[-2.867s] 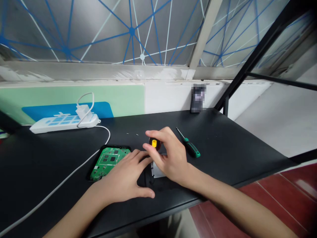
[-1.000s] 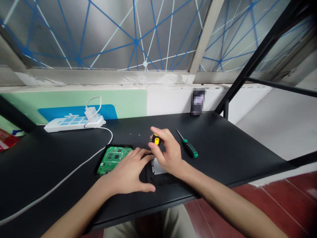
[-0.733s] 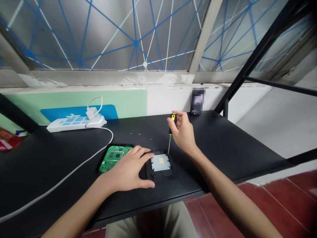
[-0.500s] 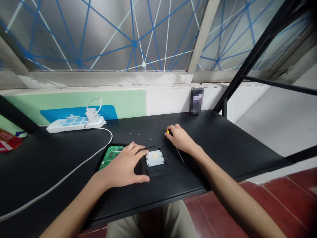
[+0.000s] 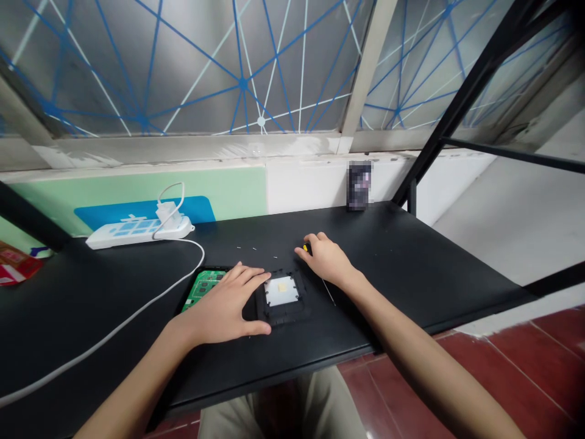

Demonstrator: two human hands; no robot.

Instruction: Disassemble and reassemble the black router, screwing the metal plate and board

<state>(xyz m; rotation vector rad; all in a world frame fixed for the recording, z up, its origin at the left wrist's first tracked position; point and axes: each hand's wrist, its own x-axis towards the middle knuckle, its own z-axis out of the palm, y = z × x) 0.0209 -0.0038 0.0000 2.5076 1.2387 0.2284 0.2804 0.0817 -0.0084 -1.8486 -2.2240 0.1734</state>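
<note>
My left hand (image 5: 219, 311) lies over an opened black device, fingers and thumb spread. Under and left of it is a green circuit board (image 5: 204, 284) in a black shell, partly covered by the hand. To its right, near the fingertips and thumb, lies a black casing part (image 5: 292, 312) with a white plate (image 5: 275, 294) bearing a small pale square. My right hand (image 5: 326, 261) is closed round the yellow-and-black handle of a screwdriver (image 5: 308, 248). The thin shaft points back toward the table's front edge. Three tiny screws (image 5: 275, 256) are scattered behind the device.
A white power strip (image 5: 137, 231) with a plugged-in charger stands at the back left; its white cable (image 5: 137, 323) runs across the black table (image 5: 434, 268). A blurred dark object (image 5: 359, 186) leans on the back wall. A red packet (image 5: 18, 265) is at far left.
My right hand has moved slightly left and down with the screwdriver, its thumb reaching further left. My left hand stays spread over the device. The whole view has shifted a little.
</note>
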